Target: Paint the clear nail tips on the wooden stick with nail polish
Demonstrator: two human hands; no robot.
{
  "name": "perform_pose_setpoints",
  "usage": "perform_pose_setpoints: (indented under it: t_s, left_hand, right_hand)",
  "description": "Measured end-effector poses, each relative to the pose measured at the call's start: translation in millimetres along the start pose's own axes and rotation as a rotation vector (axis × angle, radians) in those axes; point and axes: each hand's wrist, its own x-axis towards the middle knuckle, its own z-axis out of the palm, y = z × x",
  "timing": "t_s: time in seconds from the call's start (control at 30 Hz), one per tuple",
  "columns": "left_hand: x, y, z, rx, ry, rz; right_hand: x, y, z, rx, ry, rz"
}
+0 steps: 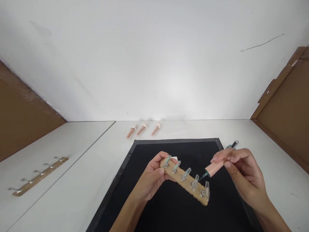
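My left hand (pixel 154 174) grips the upper left end of a wooden strip (pixel 178 177), which slants down to the right above the black mat. Several clear nail tips (pixel 186 174) stand on metal mounts along the strip; those nearest my left hand look pale green. In my right hand (pixel 246 175) are a pink tube (pixel 214 167) and, behind it, a clear-ended piece (pixel 235 144) with a teal part partly hidden by the fingers. A thin dark brush (pixel 204 175) at the tube's lower end reaches the second nail tip from the right; whether they touch is unclear.
A black mat (pixel 169 148) covers the middle of the white table (pixel 79 193). Behind it lie several pink-and-white bottles (pixel 156 128). Another wooden strip (pixel 40 177) with metal mounts rests at the left. Brown cardboard panels (pixel 287 109) flank the white back wall.
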Motion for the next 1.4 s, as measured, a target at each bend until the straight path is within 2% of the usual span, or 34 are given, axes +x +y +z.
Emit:
perform_pose_setpoints:
  t_s: [0.13,0.23,0.3,0.4,0.67,0.77,0.87,1.0,1.17,1.3,1.4]
  left_hand:
    - [-2,0,-1.7,0.035,0.003,0.016]
    - [-2,-1,-1.5,0.064,-0.013,0.016]
    - [-2,-1,-0.9,0.082,-0.023,0.009]
    - [-1,-1,-0.2,0.108,-0.030,-0.002]
    - [1,-4,-0.2,0.129,-0.056,0.002]
    - [1,-5,-1.5,0.133,-0.067,0.008]
    - [0,-4,-2.3,0.131,-0.067,0.010]
    - [1,-4,-1.2,0.106,-0.076,0.019]
    - [3,-3,0.2,0.098,-0.090,0.024]
    - [4,-3,-0.2,0.096,-0.106,0.027]
    - [3,-4,-1.3,0.099,-0.105,0.038]
  right_hand:
    - [5,2,4,0.109,0.133,0.152]
    - [10,5,5,0.177,0.170,0.285]
    - [11,6,6,0.188,0.192,0.308]
    - [7,4,6,0.158,0.188,0.234]
    - [-4,1,4,-0.031,0.043,0.054]
    - [-4,3,1,-0.104,0.058,0.007]
    - [-4,3,0,-0.093,0.063,-0.007]
    - [-4,1,0,-0.077,-0.017,-0.004]
    - [0,-2,1,-0.108,0.003,-0.054]
    - [2,-3,0,-0.107,-0.071,-0.068]
    - [1,-2,-1,-0.158,-0.012,-0.084]
